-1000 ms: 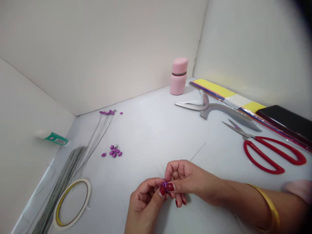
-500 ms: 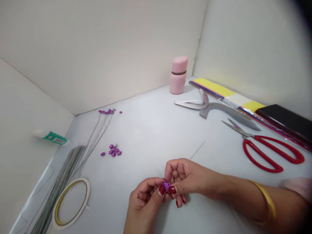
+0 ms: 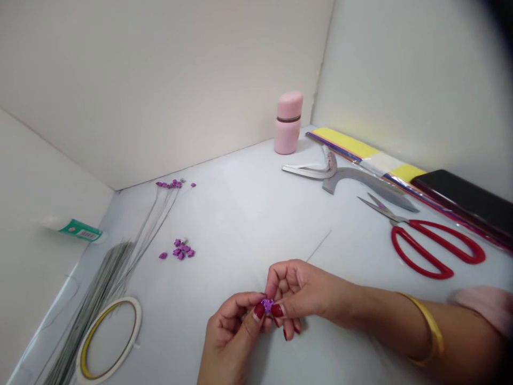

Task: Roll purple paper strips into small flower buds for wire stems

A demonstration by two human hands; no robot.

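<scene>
Between the fingertips of both hands is a small purple flower [image 3: 267, 305], partly covered by the thumbs. My left hand [image 3: 236, 327] pinches its left side with thumb and forefinger. On the opposite side, my right hand [image 3: 298, 291] is closed on the same flower, its other fingers curled below. A thin wire [image 3: 319, 245] sticks out behind the right hand; whether it joins the flower is hidden. To the left lies a small heap of purple buds [image 3: 183, 249], with a single bud [image 3: 163, 255] beside it.
Red-handled scissors [image 3: 420, 240] and grey pliers [image 3: 344, 174] lie to the right, near packed coloured sheets [image 3: 377, 159] and a black case [image 3: 460, 198]. A pink bottle [image 3: 287, 123] stands behind. At left are wire stems [image 3: 92, 299], a tape roll [image 3: 136, 326], purple-tipped stems [image 3: 170, 184] and a green-labelled tube [image 3: 80, 230].
The whole view has shifted slightly, so most things appear a little farther left. Both hands keep their pinch on the purple flower, with barely any movement of the fingers.
</scene>
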